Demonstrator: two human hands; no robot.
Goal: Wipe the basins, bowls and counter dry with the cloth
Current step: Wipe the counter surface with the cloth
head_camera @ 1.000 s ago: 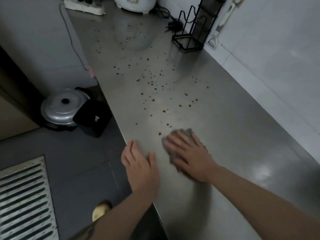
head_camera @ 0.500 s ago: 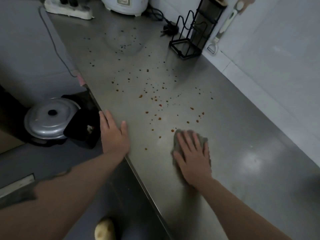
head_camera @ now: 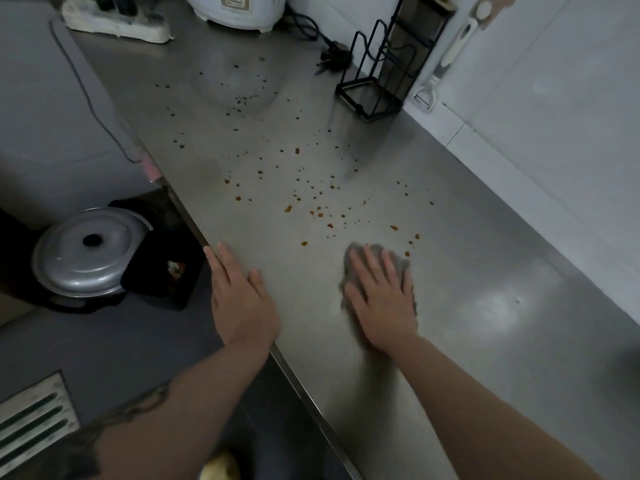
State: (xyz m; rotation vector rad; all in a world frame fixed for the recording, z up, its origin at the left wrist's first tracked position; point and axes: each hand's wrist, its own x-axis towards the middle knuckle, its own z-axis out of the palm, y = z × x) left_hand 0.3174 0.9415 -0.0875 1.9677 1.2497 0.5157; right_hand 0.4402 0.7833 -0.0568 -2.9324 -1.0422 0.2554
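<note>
The grey cloth (head_camera: 377,271) lies flat on the steel surface (head_camera: 467,258), pinned under the right hand (head_camera: 382,299). Its fingers (head_camera: 367,268) are straight and spread, pressing down rather than gripping; cloth shows past the fingertips and along both sides. Brown spots (head_camera: 311,202) lie just beyond the cloth. Left of the cloth, the left hand (head_camera: 242,299) rests flat at the surface's edge, fingers extended, holding nothing.

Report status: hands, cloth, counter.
Right hand flat on cloth. Left hand flat at counter edge. Brown spots ahead, unwiped.
</note>
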